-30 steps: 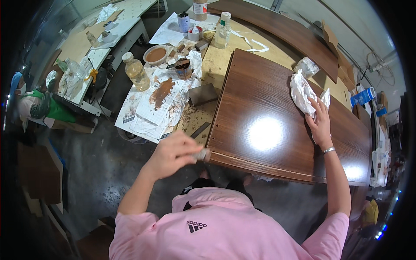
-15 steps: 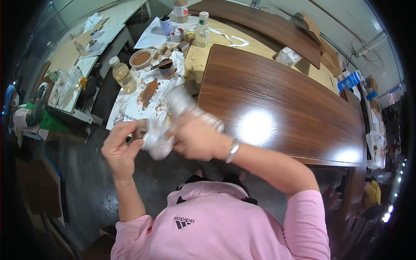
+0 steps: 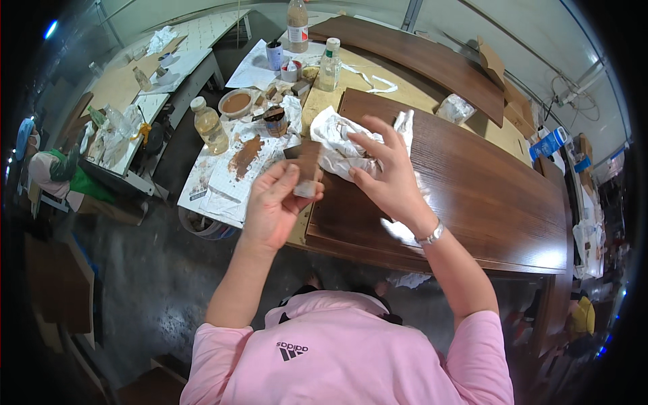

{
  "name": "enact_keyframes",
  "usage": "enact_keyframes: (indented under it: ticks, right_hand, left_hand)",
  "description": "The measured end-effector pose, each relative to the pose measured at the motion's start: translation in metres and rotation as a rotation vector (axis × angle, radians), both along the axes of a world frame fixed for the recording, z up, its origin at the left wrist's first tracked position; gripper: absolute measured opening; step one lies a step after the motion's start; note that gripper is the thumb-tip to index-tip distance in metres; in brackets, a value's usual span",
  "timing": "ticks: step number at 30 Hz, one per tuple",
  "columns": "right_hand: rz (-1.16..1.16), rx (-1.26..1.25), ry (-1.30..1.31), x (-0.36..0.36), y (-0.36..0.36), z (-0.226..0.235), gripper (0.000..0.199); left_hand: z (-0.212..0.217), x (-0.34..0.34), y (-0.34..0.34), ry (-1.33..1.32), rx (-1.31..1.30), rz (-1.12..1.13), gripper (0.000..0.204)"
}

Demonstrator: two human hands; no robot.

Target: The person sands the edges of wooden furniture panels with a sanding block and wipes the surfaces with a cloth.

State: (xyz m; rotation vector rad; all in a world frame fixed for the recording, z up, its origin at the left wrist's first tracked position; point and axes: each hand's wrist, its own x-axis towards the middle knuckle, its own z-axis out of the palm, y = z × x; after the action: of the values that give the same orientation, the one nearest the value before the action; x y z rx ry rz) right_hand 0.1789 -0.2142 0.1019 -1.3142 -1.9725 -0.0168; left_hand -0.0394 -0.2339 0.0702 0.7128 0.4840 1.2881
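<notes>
In my left hand [image 3: 273,202], pinched between thumb and fingers, is a small flat brown piece with a pale lower end [image 3: 309,162]; its exact kind does not show. My right hand [image 3: 388,165] is spread open with nothing in it, over the dark brown wood panel [image 3: 472,182]. Just beyond its fingers, a crumpled white cloth [image 3: 329,138] lies on the panel's left end, partly hidden by the hand. Left of the panel, brown-stained paper [image 3: 223,182] carries an open brown can [image 3: 275,123] and a round tub of brown paste [image 3: 236,102].
Clear bottles [image 3: 211,128] stand around the paper, another bottle [image 3: 329,66] behind. A second long brown board [image 3: 412,57] lies at the back with a plastic-wrapped bundle [image 3: 453,109] near it. A blue-and-white tube [image 3: 548,144] is at right. Another person [image 3: 57,175] is at far left.
The white cloth has left my right hand and lies on the panel. That hand has opened and moved right; my left hand has moved right, keeping the brown piece.
</notes>
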Motion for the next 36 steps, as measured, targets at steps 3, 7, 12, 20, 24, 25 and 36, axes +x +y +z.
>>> enact_keyframes:
  ticks: [3,7,12,20,24,25,36]
  right_hand:
    - [0.395,-0.349,0.512,0.009,-0.011,0.011,0.036]
    - [0.620,-0.898,1.141,0.026,-0.027,0.013,0.040]
    - [0.219,-0.535,1.336,0.088,-0.038,0.011,0.028]
    - [-0.212,-0.443,1.371,0.156,-0.053,-0.047,0.019]
    - [-0.095,-0.434,1.308,0.157,-0.063,-0.044,0.022]
    - [-0.099,-0.437,1.312,0.155,-0.063,-0.043,0.022]
    - [-0.202,-0.623,1.165,0.144,0.022,-0.002,0.018]
  left_hand:
    - [0.005,0.031,0.001,-0.064,-0.090,-0.176,0.024]
    - [0.007,0.058,0.007,0.013,-0.064,-0.323,0.025]
    - [0.032,0.068,0.056,1.024,0.671,0.029,0.039]
    - [-0.013,0.100,0.022,1.382,1.460,-0.212,0.055]
    - [-0.017,0.007,0.027,1.371,1.465,-0.052,0.035]
    - [-0.019,-0.020,0.040,1.455,1.303,0.010,0.031]
    - [-0.015,0.030,0.127,1.477,1.355,0.133,0.025]
